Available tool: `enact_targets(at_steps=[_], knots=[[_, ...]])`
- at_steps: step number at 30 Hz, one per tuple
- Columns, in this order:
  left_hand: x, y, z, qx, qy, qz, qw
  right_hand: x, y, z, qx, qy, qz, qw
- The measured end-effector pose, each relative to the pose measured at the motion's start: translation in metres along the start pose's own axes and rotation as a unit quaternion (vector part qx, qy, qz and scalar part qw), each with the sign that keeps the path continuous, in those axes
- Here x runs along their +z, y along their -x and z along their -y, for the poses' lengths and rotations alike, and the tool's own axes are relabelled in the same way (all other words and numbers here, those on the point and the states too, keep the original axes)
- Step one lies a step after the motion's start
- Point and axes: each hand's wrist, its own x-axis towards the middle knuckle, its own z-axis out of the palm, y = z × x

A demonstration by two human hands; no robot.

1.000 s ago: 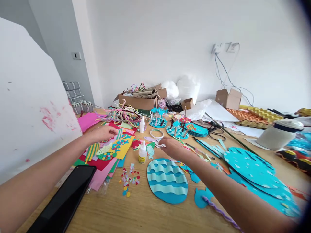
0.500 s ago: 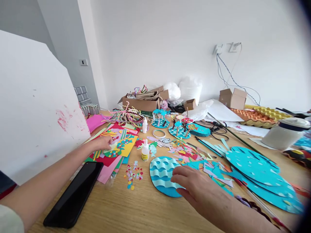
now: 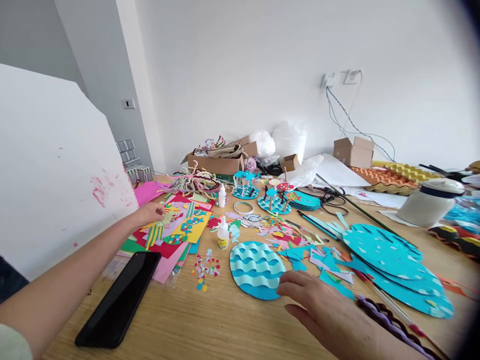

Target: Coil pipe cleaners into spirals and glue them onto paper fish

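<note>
The left arm reaches forward and inward from the lower left, forearm slanting up, and ends in the left hand (image 3: 150,214) over a loose stack of red, pink, green and yellow paper sheets (image 3: 165,266). Its fingers are curled inward beside a pale green paper fish (image 3: 164,219); whether they pinch it cannot be told, since the knuckles hide the tips. The right hand (image 3: 318,304) is held palm down at the lower right, wrist low, fingers loosely bent and the thumb apart from them, with nothing between. Its fingertips overlap the right edge of a flat blue oval (image 3: 247,289) with wavy pale turquoise strips, lying on the wood-grained desk (image 3: 210,325); contact is unclear. Blue paper fish with coloured dots (image 3: 192,225) lie on the stack's yellow sheet, and tiny paper triangles and discs (image 3: 206,270) are scattered between stack and oval, near an upright white glue bottle (image 3: 222,237). The right forearm leaves the picture at the bottom, beside fuzzy purple and dark brown twisted strands (image 3: 386,320), also cut off there.
</note>
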Motion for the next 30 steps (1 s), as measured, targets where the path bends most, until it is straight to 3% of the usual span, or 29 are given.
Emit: enact_targets(at_steps=[3,7,8,9,11,12,15,18,20,23,25,28,30], knots=[[-0.020,0.018,-0.022,0.032,-0.006,-0.081,0.996,-0.002,0.005,0.001,0.019,-0.047,0.001,0.999],[-0.022,0.073,-0.090,0.146,0.004,-0.150,0.978,0.003,0.018,0.003,0.097,-0.228,-0.002,0.969],[-0.015,0.091,-0.110,0.198,0.008,-0.155,0.968,0.008,0.023,0.004,0.118,-0.303,-0.006,0.946],[-0.006,0.110,-0.130,0.299,0.006,-0.184,0.936,0.014,0.028,0.006,0.136,-0.384,-0.010,0.913],[0.019,0.146,-0.163,0.479,-0.025,-0.162,0.862,0.029,0.039,0.012,0.164,-0.540,-0.019,0.825],[0.034,0.161,-0.176,0.528,-0.043,-0.167,0.831,0.036,0.045,0.016,0.176,-0.602,-0.020,0.778],[0.077,0.188,-0.200,0.602,-0.082,-0.165,0.777,0.057,0.061,0.026,0.188,-0.719,-0.010,0.669],[0.110,0.192,-0.210,0.618,-0.073,-0.172,0.763,0.067,0.072,0.027,0.209,-0.742,-0.008,0.637],[0.124,0.192,-0.214,0.622,-0.069,-0.182,0.758,0.069,0.075,0.021,0.235,-0.719,-0.038,0.653],[0.133,0.195,-0.220,0.636,-0.058,-0.191,0.746,0.069,0.076,0.006,0.259,-0.644,-0.073,0.716],[0.131,0.197,-0.222,0.635,-0.044,-0.171,0.752,0.065,0.074,-0.007,0.258,-0.538,-0.076,0.799],[0.124,0.195,-0.221,0.602,-0.012,-0.106,0.791,0.053,0.069,-0.024,0.210,-0.290,-0.078,0.930],[0.120,0.188,-0.217,0.581,0.011,-0.065,0.811,0.041,0.063,-0.031,0.169,-0.147,-0.053,0.973]])
